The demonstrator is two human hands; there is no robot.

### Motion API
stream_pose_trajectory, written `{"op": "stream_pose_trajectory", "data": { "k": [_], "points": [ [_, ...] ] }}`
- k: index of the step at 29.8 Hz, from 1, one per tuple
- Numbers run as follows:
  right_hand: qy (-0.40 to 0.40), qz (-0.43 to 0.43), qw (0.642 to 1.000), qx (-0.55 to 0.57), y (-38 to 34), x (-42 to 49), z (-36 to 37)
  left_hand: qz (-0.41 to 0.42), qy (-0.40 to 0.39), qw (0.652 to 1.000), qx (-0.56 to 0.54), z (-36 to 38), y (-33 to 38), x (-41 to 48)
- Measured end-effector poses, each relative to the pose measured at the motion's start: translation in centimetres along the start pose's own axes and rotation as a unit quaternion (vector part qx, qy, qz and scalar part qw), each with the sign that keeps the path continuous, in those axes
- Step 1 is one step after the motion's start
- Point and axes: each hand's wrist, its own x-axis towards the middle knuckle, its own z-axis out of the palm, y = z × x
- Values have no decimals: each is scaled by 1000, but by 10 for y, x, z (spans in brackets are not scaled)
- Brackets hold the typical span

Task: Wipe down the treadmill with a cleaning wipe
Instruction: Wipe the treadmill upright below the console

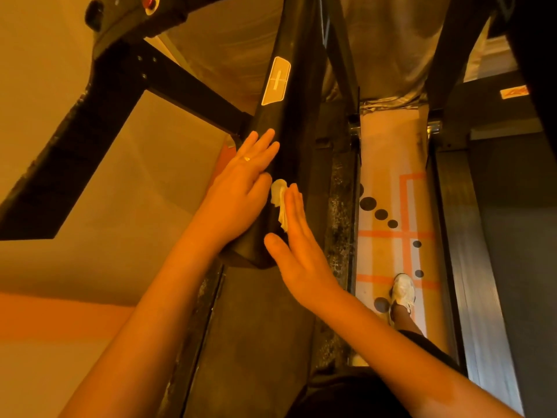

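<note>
The treadmill's black handrail arm (283, 128) runs down the middle of the view, with a pale label (275, 81) on its upper part. A crumpled white cleaning wipe (278, 197) lies on the arm's lower stretch. My right hand (298, 245) is flat, fingers straight and together, pressing the wipe against the arm. My left hand (244, 188) rests flat on the arm's left side with fingers spread, a ring on one finger, and touches the wipe's edge with the thumb side.
The console (126, 22) with a red button is at the top left. The treadmill belt (256, 342) lies below my arms. A patterned floor strip (391, 230) with my white shoe (402, 289) separates it from a second treadmill (482, 267) on the right.
</note>
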Motion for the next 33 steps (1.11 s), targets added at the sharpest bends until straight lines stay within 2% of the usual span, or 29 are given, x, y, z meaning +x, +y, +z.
{"op": "stream_pose_trajectory", "data": {
  "k": [4,9,14,16,21,25,33],
  "points": [
    [34,-20,999,-10,1,-6,13,-2,0,1000,-6,-1,1,-2],
    [28,-78,995,-46,11,-35,25,-5,8,1000,-10,0,0,-2],
    [94,-185,975,-83,40,-33,16,-6,15,1000,-3,0,1,-3],
    [98,-195,974,-64,46,-33,11,-8,15,1000,0,0,2,-3],
    [122,-182,976,3,38,-32,-2,-11,12,1000,-7,0,3,-4],
    [190,-91,977,34,19,-23,-15,-8,8,1000,-13,-3,3,-3],
    [193,-31,976,92,9,19,-44,9,28,1000,1,-13,2,24]
  ]
}}
